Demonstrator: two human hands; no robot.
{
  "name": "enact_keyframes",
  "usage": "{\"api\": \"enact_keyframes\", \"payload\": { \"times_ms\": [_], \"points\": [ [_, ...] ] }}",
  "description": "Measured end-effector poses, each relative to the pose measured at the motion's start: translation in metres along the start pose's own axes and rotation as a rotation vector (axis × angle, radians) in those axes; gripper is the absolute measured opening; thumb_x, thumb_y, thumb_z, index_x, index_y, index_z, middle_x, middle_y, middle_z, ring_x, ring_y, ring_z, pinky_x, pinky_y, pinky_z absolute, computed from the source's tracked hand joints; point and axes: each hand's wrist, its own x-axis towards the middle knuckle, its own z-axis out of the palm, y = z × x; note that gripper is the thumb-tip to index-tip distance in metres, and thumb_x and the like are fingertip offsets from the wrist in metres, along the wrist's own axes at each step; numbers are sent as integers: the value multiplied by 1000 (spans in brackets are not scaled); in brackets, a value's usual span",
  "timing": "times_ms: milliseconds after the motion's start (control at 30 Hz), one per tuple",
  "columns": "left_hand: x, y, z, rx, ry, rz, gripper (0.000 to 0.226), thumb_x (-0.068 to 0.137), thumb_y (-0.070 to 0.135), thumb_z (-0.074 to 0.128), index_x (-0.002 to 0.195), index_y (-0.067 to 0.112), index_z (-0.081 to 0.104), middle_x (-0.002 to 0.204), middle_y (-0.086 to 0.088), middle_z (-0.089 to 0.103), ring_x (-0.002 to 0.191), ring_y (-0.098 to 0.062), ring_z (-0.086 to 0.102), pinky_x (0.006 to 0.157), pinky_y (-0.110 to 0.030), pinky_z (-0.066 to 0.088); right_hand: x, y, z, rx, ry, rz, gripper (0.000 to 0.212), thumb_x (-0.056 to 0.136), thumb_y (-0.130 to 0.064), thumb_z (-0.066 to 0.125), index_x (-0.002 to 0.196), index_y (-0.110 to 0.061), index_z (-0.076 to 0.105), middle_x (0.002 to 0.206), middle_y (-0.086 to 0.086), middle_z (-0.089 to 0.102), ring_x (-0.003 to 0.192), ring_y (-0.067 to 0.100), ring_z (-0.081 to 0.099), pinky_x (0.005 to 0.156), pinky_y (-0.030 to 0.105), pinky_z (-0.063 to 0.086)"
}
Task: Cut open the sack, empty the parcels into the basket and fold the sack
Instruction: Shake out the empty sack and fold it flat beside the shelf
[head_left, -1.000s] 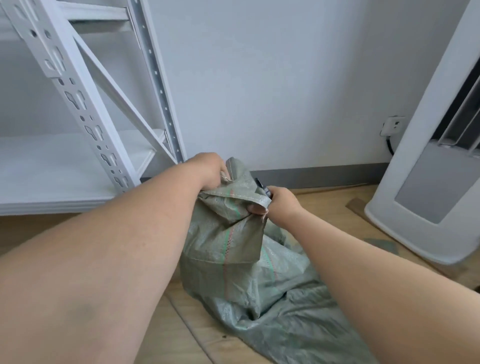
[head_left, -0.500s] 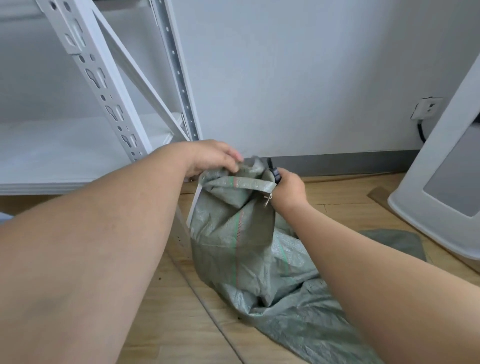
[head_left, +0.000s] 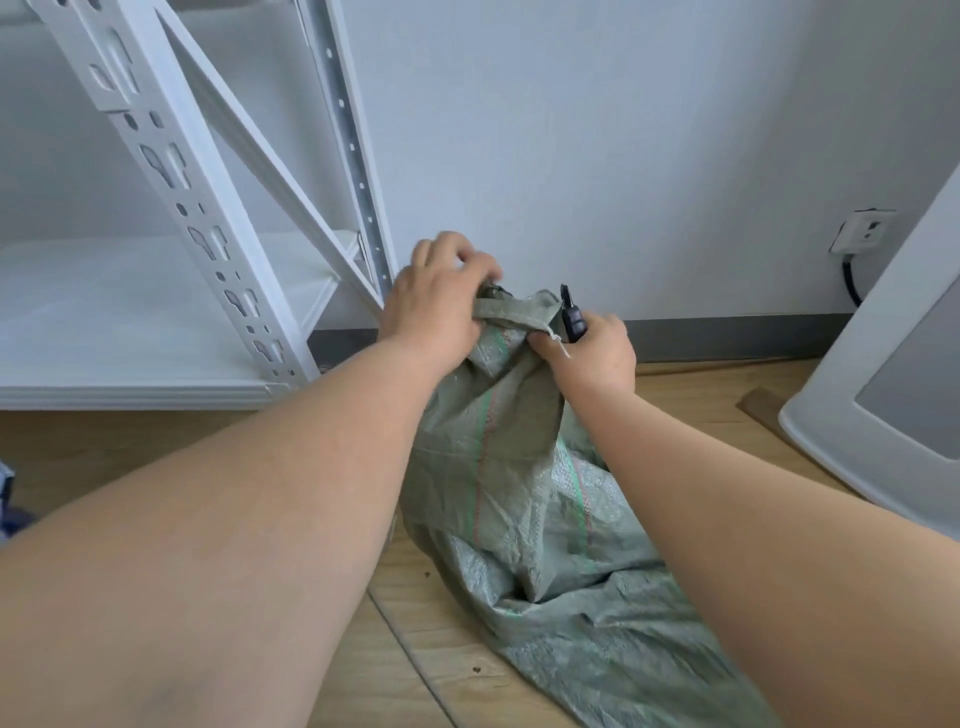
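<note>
Now both hands are at the sack's mouth, centre of frame.

My left hand (head_left: 436, 301) pinches the folded top hem of the sack (head_left: 498, 452); my right hand (head_left: 587, 353) curls round the hem's other end and a dark cutter (head_left: 571, 319). The woven cloth slumps on the wooden floor (head_left: 415, 675), so I judge it soft, light and a little slippery; the doubled hem looks the surest hold.

Shelf rack (head_left: 218, 249) close left of sack (head_left: 498, 447)
</note>
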Motion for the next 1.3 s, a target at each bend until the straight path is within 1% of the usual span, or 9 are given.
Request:
{"api": "enact_keyframes", "payload": {
  "times_ms": [167, 267, 400, 700, 867, 1000, 1100, 1200, 1300],
  "points": [
    [22, -2, 1, -182, -145, -111, 23, 81, 6, 58, 93, 26, 61, 109, 6, 53, 93, -23, 58, 77, -37, 49, 20, -14, -5, 40, -104, 3, 15, 76, -32, 74, 76, -21, 64, 111, -10, 46, 90, 6, 51, 75, 22, 37],
    [29, -1, -12, -281, -260, -102, 32, 81, 6, 61, 103, 28, 61, 119, 10, 53, 96, -19, 59, 83, -36, 49, 22, -34, -19, 59, -186, 8, 9, 74, -24, 73, 73, -23, 64, 92, -9, 60, 84, 6, 51, 72, 23, 38],
    [38, 11, -48, -307, -440, -42, 30, 83, 12, 65, 110, 26, 65, 124, 5, 53, 103, -17, 57, 87, -30, 44, 16, -63, -53, 193, -342, 190, 21, 74, -20, 79, 70, -26, 59, 69, -8, 61, 69, 11, 56, 65, 23, 46],
    [93, 60, -176, -390, -219, -154, 27, 81, -3, 61, 104, 9, 69, 117, -8, 58, 103, -24, 58, 87, -20, 37, 22, -156, -190, 22, -457, 205, 84, 68, -27, 87, 139, -28, 42, 115, -9, 48, 105, 9, 47, 90, 23, 36],
    [129, 88, -262, -457, -72, -169, 32, 77, -8, 63, 105, 5, 68, 113, -12, 62, 107, -25, 58, 86, -13, 33, 19, -196, -254, -111, -323, 249, 37, 80, -22, 75, 115, -21, 64, 96, -3, 65, 88, 18, 60, 80, 32, 51],
    [152, 111, -334, -477, -69, -79, 32, 76, -6, 64, 107, 3, 66, 116, -13, 60, 111, -25, 56, 91, -18, 34, 21, -244, -296, 133, -136, 265, 33, 84, -21, 65, 116, -22, 63, 98, -5, 64, 94, 22, 63, 91, 42, 51],
    [165, 124, -376, -494, -87, 16, 32, 74, -4, 63, 105, 5, 68, 116, -13, 60, 110, -25, 57, 95, -24, 38, 26, -287, -325, 152, -256, 208, 47, 80, -12, 67, 122, -33, 61, 93, -7, 59, 81, 19, 60, 84, 37, 54],
    [173, 137, -407, -496, -66, 46, 29, 74, 3, 64, 102, 8, 69, 113, -11, 62, 106, -25, 60, 94, -23, 40, 23, -322, -345, 134, -346, 180, 21, 80, -14, 73, 90, -30, 65, 79, -1, 54, 70, 18, 48, 71, 32, 46],
    [177, 141, -431, -428, -50, 8, 28, 79, 1, 63, 103, 13, 70, 117, -5, 60, 106, -20, 57, 93, -23, 41, 16, -335, -362, 124, -299, 186, 8, 87, -20, 67, 89, -19, 59, 73, -4, 52, 72, 17, 48, 63, 26, 39]
  ]
}}
